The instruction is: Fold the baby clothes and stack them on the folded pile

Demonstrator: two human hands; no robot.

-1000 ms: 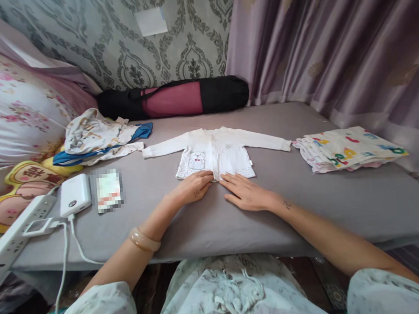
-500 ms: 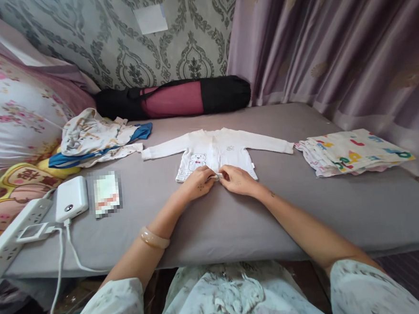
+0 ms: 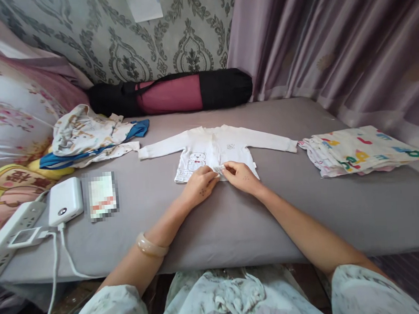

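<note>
A small white long-sleeved baby shirt [image 3: 212, 145] lies flat on the grey sheet, sleeves stretched out to both sides and a bear print on its left part. My left hand [image 3: 201, 184] pinches the front edge of the shirt at the middle of the lower hem. Just beside it, my right hand [image 3: 242, 175] pinches the same front edge, fingertips close to the left ones. Between the two hands a bit of the shirt's edge is bunched up. Whether a button or snap is there is too small to tell.
Left of the shirt lie a heap of patterned clothes [image 3: 93, 131], a white power bank [image 3: 65, 200], a blurred packet [image 3: 102, 195] and a power strip [image 3: 12, 237] with cables. Folded printed clothes [image 3: 359, 149] lie right. A long black-and-maroon bag [image 3: 169, 94] rests along the wall.
My fingers have shifted slightly at the hem, and the right hand has turned and lifted a little. The shirt stays spread. The whole view has tilted slightly.
</note>
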